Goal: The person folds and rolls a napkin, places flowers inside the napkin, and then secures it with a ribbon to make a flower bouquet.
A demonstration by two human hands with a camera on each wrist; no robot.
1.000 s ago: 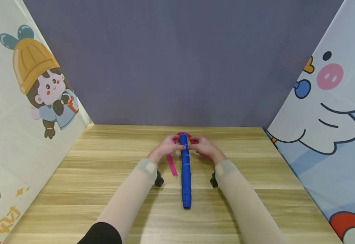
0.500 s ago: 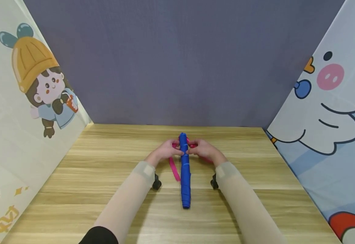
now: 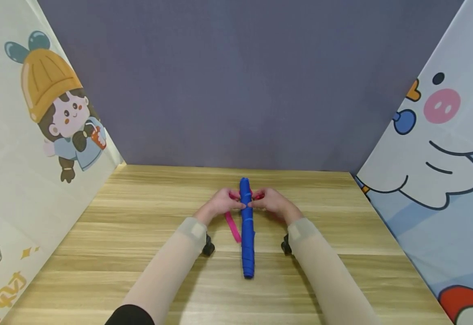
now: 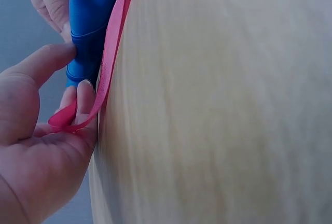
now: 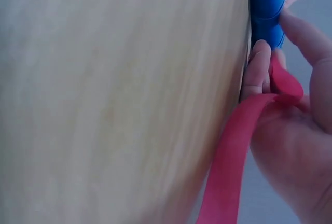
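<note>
A long, slim blue roll [image 3: 248, 248], perhaps rolled cloth, lies lengthwise on the table with wrap lines round it. My left hand [image 3: 223, 201] is at its left side near the far end, thumb touching the roll. A pink ribbon [image 4: 110, 47] loops through that hand's fingers, which reach to the roll's underside. Opposite, my right hand [image 3: 272, 200] mirrors it, thumb on the roll and ribbon held among its fingers [image 5: 258, 73]. One ribbon tail [image 3: 232, 226] lies left of the roll. Where the ribbon passes beneath the roll is hidden.
The wood-grain table [image 3: 139, 253] meets a grey panel [image 3: 236, 81] at the back. Printed cartoon panels stand at left and right. A black wrist-camera mount [image 3: 208, 246] sits under the left wrist, another [image 3: 286, 244] under the right.
Both hands have moved slightly toward the person along the roll, drawing the ribbon with them. The ribbon's arc beyond the roll's far end has come nearer. The roll has barely moved.
</note>
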